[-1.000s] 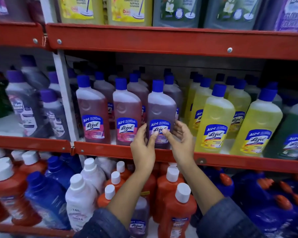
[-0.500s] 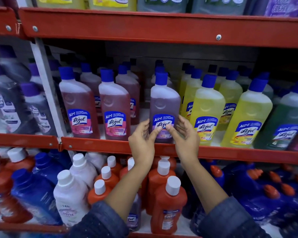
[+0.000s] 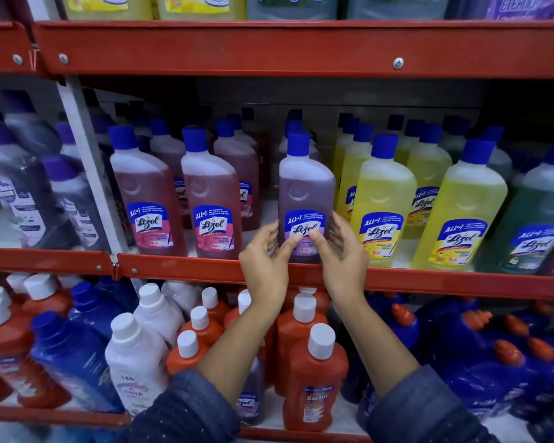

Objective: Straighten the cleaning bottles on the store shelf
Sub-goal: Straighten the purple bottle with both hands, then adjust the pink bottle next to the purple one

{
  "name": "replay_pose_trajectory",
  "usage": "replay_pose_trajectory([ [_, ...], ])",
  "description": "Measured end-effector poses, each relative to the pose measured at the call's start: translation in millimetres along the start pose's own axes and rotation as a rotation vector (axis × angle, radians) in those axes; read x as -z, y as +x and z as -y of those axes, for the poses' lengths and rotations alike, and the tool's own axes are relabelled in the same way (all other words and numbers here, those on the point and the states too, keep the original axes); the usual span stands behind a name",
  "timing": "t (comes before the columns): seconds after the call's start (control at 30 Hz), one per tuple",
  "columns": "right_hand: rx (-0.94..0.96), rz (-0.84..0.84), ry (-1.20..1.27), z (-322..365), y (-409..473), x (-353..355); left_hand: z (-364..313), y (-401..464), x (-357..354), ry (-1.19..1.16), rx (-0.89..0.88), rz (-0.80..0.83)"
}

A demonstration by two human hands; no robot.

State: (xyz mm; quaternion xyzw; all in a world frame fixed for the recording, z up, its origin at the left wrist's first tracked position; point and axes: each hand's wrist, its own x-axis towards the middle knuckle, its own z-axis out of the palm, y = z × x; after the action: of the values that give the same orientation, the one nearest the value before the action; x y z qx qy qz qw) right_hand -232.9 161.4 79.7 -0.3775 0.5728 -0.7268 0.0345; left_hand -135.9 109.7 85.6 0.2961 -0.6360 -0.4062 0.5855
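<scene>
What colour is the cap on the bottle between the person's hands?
Blue, seen in the head view: the cap tops the purple bottle.

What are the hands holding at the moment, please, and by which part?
Both hands, left and right, hold the purple bottle low down, fingers on either side and thumbs on its label.

- Red metal shelf rail [image 3: 301,49] runs across the top, with screws showing along its face.
- White upright post [image 3: 87,161] slants down to the middle shelf's front edge at the left.
- Denim sleeves [image 3: 186,410] fill the bottom edge of view.
</scene>
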Motion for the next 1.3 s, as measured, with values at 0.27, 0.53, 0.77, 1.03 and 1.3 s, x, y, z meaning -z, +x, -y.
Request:
replay_pose_trajectory([
  [0.27,0.297,-0.217,-0.223,20.0,-37.4,-25.4,2.2,13.1,37.8,-0.054,-0.049,-0.055],
  [0.53,0.126,0.099,-0.118,24.2,-44.1,-107.1,23.6,40.0,102.5,0.094,-0.123,-0.265],
  [0.77,0.052,0.100,-0.072,25.3,-34.2,-125.1,26.5,48.0,114.9,0.022,-0.032,-0.119],
  [1.03,0.033,0.062,-0.091,21.7,-34.4,-116.3,27.4,49.2,109.9,-0.046,-0.002,-0.065],
  [1.3,0.039,0.011,-0.092,18.1,-34.3,-105.3,28.2,45.8,98.4,-0.025,-0.027,-0.046],
])
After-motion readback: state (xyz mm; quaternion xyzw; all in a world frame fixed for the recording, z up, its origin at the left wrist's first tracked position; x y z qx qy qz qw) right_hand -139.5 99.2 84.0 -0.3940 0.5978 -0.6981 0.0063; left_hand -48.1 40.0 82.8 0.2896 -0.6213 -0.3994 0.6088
